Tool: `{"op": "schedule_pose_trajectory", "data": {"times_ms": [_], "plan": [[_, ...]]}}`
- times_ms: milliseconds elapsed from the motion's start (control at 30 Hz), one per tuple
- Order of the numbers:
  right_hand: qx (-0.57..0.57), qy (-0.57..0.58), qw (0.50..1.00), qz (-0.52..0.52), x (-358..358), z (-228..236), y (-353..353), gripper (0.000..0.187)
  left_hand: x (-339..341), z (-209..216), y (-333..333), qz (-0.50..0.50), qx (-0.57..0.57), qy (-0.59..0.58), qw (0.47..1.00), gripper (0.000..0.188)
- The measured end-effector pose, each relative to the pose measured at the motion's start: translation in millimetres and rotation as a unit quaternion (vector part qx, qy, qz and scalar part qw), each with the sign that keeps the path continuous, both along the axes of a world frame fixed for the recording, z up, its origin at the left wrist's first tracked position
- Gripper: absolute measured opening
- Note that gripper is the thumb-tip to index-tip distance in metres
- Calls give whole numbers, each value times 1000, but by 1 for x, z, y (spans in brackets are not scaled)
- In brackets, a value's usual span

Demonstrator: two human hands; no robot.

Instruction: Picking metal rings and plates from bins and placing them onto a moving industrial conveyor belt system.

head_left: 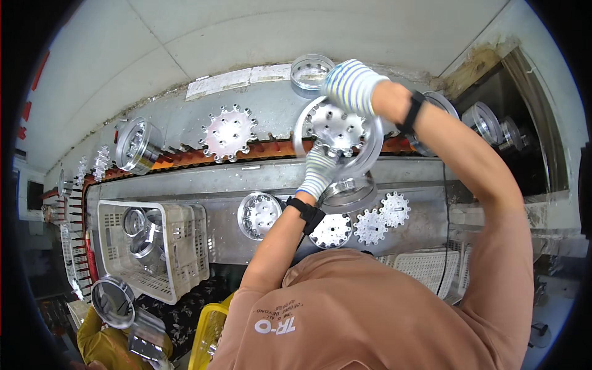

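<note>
Between left grip (320,169) and right grip (351,86) sits a toothed disc (337,127).

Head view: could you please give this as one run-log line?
left gloved hand: at silver toothed metal disc; right gloved hand: at blurred silver metal ring; white plastic crate: metal rings inside

Bold white lettering (275,326) rides across the wearer's pinkish-brown shirt (382,308), with smaller dark print (277,307) lined up just above!
</note>
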State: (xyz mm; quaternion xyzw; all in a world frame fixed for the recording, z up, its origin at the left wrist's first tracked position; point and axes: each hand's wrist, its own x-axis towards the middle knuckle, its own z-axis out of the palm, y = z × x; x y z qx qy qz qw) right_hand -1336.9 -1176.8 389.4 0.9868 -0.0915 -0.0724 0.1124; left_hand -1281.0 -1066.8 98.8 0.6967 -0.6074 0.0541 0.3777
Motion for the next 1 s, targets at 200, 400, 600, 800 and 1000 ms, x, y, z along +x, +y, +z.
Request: {"op": "schedule_pose_trajectory", "data": {"times_ms": [200, 400, 600, 800, 1000], "plan": [[414, -358, 835, -61, -89, 65, 31, 22, 64, -108, 77, -27, -15, 125, 992, 40], [287, -491, 816, -105, -180, -82, 28, 32, 32, 113, 191, 36, 84, 676, 731, 49], [676, -507, 500, -190, -177, -146, 76, 28, 6, 142, 312, 63, -11, 763, 643, 44], [445, -416, 792, -38, -157, -167, 124, 30, -40, 145, 423, 89, -234, 777, 578, 40], [411, -407, 816, -24, -124, -281, 152, 41, -114, 145, 483, 172, -331, 667, 645, 39]]}}
